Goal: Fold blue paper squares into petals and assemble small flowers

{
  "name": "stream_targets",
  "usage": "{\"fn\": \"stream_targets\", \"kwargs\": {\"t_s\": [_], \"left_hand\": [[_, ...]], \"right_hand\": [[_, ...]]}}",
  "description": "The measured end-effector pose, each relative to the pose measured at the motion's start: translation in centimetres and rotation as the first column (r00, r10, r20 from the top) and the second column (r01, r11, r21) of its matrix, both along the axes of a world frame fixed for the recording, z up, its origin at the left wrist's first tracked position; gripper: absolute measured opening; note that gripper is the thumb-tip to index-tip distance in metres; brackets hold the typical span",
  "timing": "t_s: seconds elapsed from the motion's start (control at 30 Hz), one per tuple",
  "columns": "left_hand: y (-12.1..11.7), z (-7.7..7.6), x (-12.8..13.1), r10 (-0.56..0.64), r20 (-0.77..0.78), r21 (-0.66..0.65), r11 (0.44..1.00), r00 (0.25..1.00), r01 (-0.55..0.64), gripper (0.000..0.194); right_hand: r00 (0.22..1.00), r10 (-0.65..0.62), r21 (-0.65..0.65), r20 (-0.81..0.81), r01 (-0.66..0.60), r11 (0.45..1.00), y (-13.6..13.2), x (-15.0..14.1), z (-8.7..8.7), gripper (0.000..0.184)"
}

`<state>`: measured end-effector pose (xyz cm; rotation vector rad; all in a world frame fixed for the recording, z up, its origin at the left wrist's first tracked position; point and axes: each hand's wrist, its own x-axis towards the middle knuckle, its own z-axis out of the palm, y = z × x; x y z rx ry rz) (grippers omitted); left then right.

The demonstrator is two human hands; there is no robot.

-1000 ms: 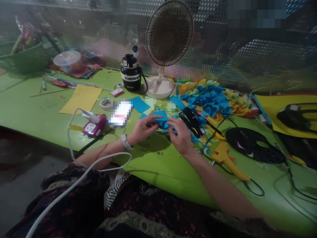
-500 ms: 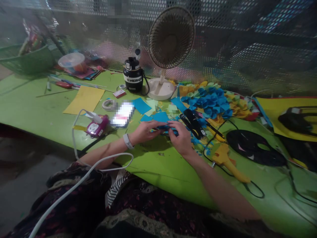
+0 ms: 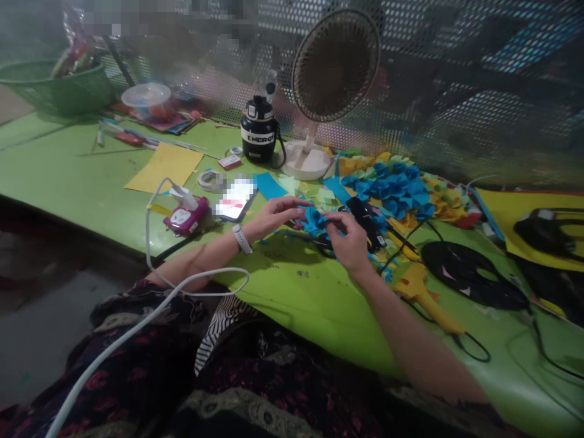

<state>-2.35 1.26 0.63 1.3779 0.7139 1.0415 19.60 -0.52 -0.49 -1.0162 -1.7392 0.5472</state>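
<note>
Right-hand grip (image 3: 349, 243) on blue paper (image 3: 314, 220), green tabletop (image 3: 292, 298)

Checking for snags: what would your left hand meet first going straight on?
The left hand would meet the blue paper first, if it isn't already touching; depth is hard to judge.

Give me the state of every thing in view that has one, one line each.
Left hand: open, fingertips at the blue paper
Right hand: curled, pinching the blue paper
blue paper: folded, between both hands
phone: lying flat, screen lit
white plug: in the pink power socket
fan: upright, running or not cannot be told
black bottle: upright, lid on
</note>
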Motion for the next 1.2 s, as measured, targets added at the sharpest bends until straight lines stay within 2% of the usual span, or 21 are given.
{"fn": "stream_targets", "kwargs": {"t_s": [0.37,0.53,0.63,0.77,0.87,0.97,1.03,1.07,1.13,1.2], "left_hand": [[0.0,-0.3,0.3,-0.004,0.019,0.043,0.999,1.0,0.003,0.029],[0.5,-0.8,0.1,0.06,-0.051,0.14,0.989,0.997,-0.052,0.029],[0.6,-1.4,0.1,0.07,-0.163,0.249,0.968,0.984,-0.028,0.03],[0.5,-2.1,0.3,0.156,-0.328,0.408,0.913,0.932,-0.01,0.031],[0.4,-2.3,0.2,0.266,-0.425,0.565,0.825,0.865,0.024,0.031],[0.3,-2.2,0.0,0.316,-0.464,0.646,0.76,0.828,0.071,0.03],[0.3,-2.1,0.0,0.319,-0.43,0.633,0.774,0.845,0.03,0.028],[0.4,-2.1,0.0,0.301,-0.403,0.597,0.802,0.864,-0.001,0.026],[0.6,-2.2,0.1,0.23,-0.33,0.469,0.882,0.915,-0.053,0.023],[0.7,-2.4,0.3,0.138,-0.241,0.311,0.949,0.961,-0.058,0.024]], "right_hand": [[0.996,0.007,0.007,0.083,-0.007,1.0,-0.5,0.0,0.2,0.014],[0.982,-0.017,0.14,0.188,-0.01,0.99,-0.7,-0.1,0.9,0.011],[0.95,-0.053,0.25,0.308,-0.028,0.968,-0.7,-0.1,0.8,0.013],[0.89,-0.106,0.336,0.443,-0.055,0.94,-0.7,0.0,0.2,0.016],[0.868,-0.124,0.347,0.481,-0.058,0.936,-0.8,-0.2,0.1,0.016],[0.875,-0.107,0.324,0.471,-0.059,0.944,-1.1,-0.4,0.6,0.016],[0.91,-0.095,0.296,0.404,-0.032,0.955,-1.3,-0.3,1.2,0.014],[0.934,-0.091,0.27,0.346,-0.006,0.963,-1.3,-0.2,1.5,0.016],[0.978,-0.089,0.169,0.186,0.057,0.984,-1.1,0.2,2.1,0.022],[0.996,-0.084,0.014,0.013,0.084,0.996,-0.7,0.5,2.6,0.022]]}}
